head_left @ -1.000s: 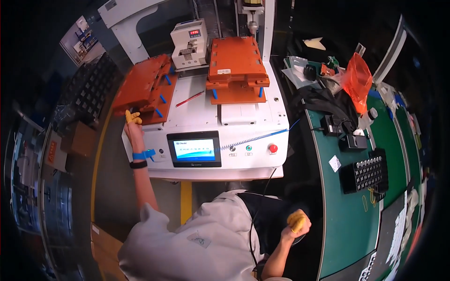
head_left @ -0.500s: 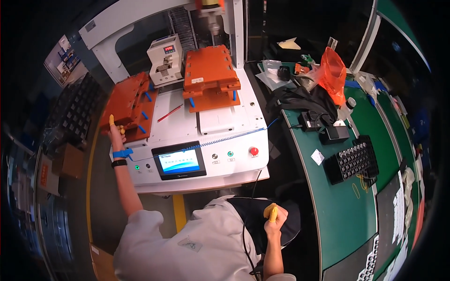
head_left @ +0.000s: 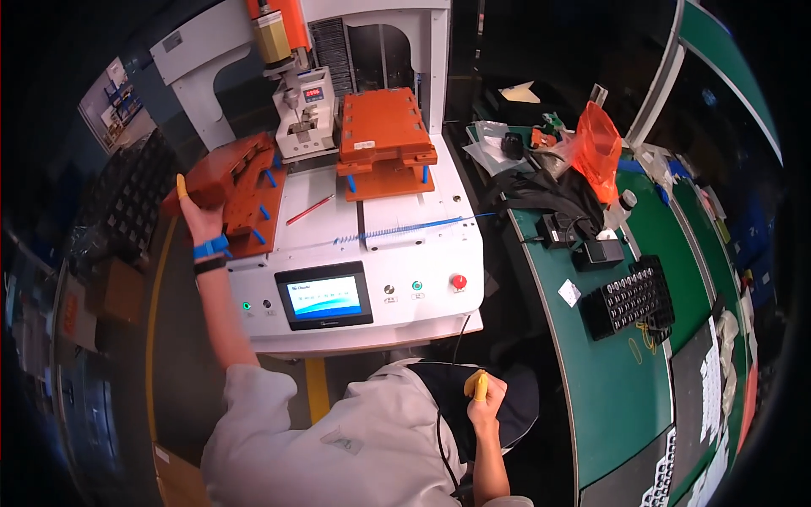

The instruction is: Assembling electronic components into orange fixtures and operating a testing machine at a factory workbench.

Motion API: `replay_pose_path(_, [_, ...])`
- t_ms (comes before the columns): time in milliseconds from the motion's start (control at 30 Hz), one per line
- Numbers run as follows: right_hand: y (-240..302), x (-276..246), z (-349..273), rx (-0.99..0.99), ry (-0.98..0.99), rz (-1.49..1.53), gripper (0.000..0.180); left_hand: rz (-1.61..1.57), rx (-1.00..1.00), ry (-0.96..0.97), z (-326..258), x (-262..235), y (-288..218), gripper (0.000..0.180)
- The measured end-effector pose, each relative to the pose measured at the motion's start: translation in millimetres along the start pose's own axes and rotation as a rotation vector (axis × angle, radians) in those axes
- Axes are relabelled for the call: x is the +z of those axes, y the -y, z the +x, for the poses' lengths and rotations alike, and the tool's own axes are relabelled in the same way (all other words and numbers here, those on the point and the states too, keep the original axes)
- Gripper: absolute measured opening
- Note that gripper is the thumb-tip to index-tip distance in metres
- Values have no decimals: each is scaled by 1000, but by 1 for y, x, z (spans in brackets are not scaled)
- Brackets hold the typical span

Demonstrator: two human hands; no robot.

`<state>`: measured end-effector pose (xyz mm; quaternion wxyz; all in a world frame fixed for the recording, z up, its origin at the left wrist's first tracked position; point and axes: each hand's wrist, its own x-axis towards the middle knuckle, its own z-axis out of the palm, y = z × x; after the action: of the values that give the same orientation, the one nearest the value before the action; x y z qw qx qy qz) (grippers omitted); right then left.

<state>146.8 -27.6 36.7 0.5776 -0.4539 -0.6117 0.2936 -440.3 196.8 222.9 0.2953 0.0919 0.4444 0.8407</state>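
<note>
My left hand, with a yellow finger cot on its thumb and a blue wrist strap, grips the near left edge of an orange fixture lid. The lid is tilted up and slightly blurred above its orange base plate with blue posts. Down by my lap, my right hand is closed, with yellow cots on its fingers; whatever it may hold is hidden. A second orange fixture stands with its lid down on the right of the white machine.
A screwdriving head hangs over a screw feeder at the back. On the machine top lie a red pen-like stick and a coiled blue cord. A touchscreen and red button face me. The green bench holds a black tray.
My left hand has shifted up and left, and the left fixture's lid has tilted up with it. The screwdriving head has moved left to the feeder. My right hand stays nearly still.
</note>
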Motion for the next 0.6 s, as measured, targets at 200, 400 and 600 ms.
replay_pose_path(200, [0, -2, 6, -40, 25, -83, 52, -93, 36, -5, 2, -13, 8, 35])
replay_pose_path(400, [4, -10, 4, 20, -110, 32, 53, -453, 137, 117, -101, -34, 9, 62])
replay_pose_path(600, [19, 4, 9, 98, -173, 203, 50, -329, 322, 163, -174, -37, 8, 56])
